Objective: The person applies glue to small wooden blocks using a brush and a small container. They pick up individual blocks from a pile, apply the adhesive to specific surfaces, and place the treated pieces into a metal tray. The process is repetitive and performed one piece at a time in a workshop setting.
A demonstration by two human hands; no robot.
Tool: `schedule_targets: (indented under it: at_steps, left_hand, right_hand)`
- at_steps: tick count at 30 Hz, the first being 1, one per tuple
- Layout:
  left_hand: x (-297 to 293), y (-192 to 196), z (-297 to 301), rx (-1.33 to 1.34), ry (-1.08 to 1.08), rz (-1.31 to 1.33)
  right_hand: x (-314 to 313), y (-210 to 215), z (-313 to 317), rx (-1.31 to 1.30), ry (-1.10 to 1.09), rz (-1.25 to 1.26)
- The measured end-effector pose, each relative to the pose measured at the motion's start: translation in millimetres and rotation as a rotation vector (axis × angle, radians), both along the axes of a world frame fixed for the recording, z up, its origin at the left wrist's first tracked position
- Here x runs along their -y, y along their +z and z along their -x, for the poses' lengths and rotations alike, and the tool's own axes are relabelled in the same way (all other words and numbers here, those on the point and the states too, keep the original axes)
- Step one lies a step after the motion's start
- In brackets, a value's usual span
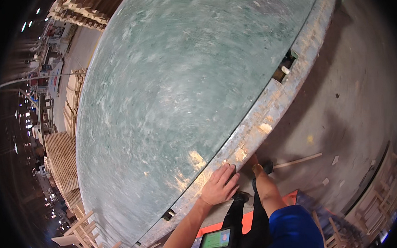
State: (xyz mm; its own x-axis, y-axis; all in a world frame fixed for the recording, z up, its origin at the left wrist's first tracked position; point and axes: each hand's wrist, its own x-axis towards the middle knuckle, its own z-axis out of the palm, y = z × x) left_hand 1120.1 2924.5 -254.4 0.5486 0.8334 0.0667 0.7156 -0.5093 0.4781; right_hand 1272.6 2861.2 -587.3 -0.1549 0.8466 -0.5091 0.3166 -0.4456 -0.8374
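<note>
A large round-edged table with a scuffed green top (174,89) fills the middle of the view. Along its near right side runs a worn, pale-smeared rim (264,117). My left hand (219,185) lies on this rim, fingers extended toward its outer edge. A small dark spot shows at the fingertips; I cannot make out what it is. Beyond the rim, lower down, my right hand (254,160) reaches to the table's underside. Its fingers are mostly hidden by the edge, so any grip is out of sight.
A slot (285,68) with a pale piece inside interrupts the rim. Stacked wooden boards (61,160) and a wooden frame (85,235) stand left. A thin wooden strip (298,160) lies on the floor near my feet. A device with a green screen (215,241) sits in front of my body.
</note>
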Motion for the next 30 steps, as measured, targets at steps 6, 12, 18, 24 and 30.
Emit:
schedule_targets:
  at_steps: [6, 12, 18, 24, 30]
  left_hand:
    - [15.3, -4.6, 6.2, -0.082, 0.055, 0.012]
    - [17.3, -10.2, 1.0, -0.129, 0.021, -0.013]
    - [8.1, -6.6, -8.0, -0.131, -0.054, -0.034]
    - [21.7, -9.0, 2.7, -0.169, 0.011, -0.018]
    - [16.1, -8.8, -1.2, -0.143, 0.001, -0.015]
  right_hand:
    - [-2.6, 5.5, 1.6, 0.135, 0.231, 0.039]
    - [-0.9, 26.4, 11.1, -0.100, -0.158, 0.215]
    - [-27.3, 1.8, -28.5, 0.474, 0.058, 0.064]
    - [-74.0, 32.0, -26.6, -0.158, -0.578, 0.315]
    - [-94.1, 38.3, -33.6, -0.255, -0.553, 0.437]
